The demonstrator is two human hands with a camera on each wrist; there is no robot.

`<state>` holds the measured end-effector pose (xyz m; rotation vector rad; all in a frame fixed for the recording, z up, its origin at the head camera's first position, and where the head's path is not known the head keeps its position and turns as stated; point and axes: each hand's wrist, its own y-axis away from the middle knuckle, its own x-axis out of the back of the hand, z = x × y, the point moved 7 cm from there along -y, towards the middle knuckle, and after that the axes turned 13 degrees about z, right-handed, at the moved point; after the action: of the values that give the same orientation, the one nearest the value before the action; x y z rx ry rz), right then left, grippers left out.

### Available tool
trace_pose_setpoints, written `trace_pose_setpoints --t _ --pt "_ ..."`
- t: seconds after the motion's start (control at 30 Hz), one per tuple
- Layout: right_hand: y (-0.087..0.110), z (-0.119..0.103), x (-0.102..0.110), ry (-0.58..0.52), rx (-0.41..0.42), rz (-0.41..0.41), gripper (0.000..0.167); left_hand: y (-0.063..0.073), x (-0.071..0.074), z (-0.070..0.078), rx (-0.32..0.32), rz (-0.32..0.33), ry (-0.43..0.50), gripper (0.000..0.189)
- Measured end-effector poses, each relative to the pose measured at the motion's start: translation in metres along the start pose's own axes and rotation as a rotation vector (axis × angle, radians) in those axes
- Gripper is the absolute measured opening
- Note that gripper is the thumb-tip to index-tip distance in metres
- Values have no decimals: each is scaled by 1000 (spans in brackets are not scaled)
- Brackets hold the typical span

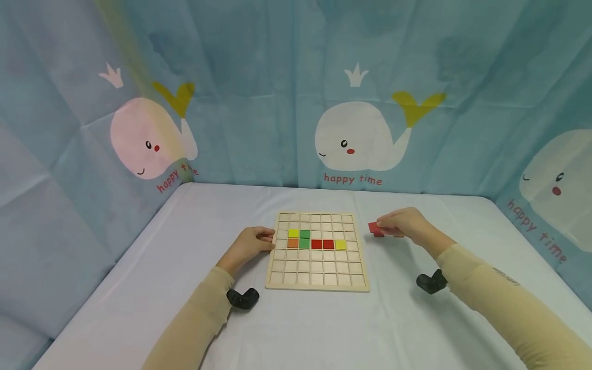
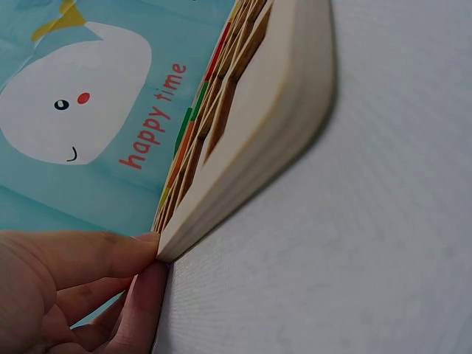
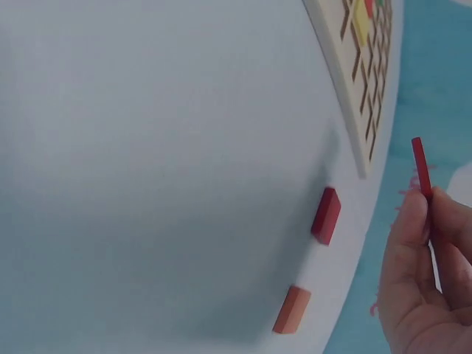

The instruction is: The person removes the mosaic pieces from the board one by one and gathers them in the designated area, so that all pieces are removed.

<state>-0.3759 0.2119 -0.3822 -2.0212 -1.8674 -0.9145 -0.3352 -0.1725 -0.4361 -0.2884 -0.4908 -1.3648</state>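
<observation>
A square wooden grid board lies on the table, with yellow, green, orange and red tiles in some of its cells. At the board's left edge, my left hand grips the rim between thumb and fingers, and the left wrist view shows the fingertips right at the wood. To the right of the board, my right hand pinches a flat red tile above the tabletop. Below that hand, a second red tile and an orange tile lie on the cloth.
White cloth covers the table. Behind it hangs a blue curtain printed with whales. Each wrist carries a black device, one on the left and one on the right.
</observation>
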Motion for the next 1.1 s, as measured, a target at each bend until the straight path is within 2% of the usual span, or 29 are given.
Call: trace_pose_setpoints --t 0.43,0.73,0.87,1.1 --pt "-7 24 19 -95 -68 -20 56 -2 -2 -2 -7 4 10 43" --pt "-11 37 38 -78 -16 -49 61 -2 -2 -2 -1 -1 13 44" --pt "-13 42 44 -116 -31 -53 65 -2 -2 -2 0 3 5 44" --pt "-20 56 56 -92 -58 -36 69 -3 -2 -3 1 4 15 44"
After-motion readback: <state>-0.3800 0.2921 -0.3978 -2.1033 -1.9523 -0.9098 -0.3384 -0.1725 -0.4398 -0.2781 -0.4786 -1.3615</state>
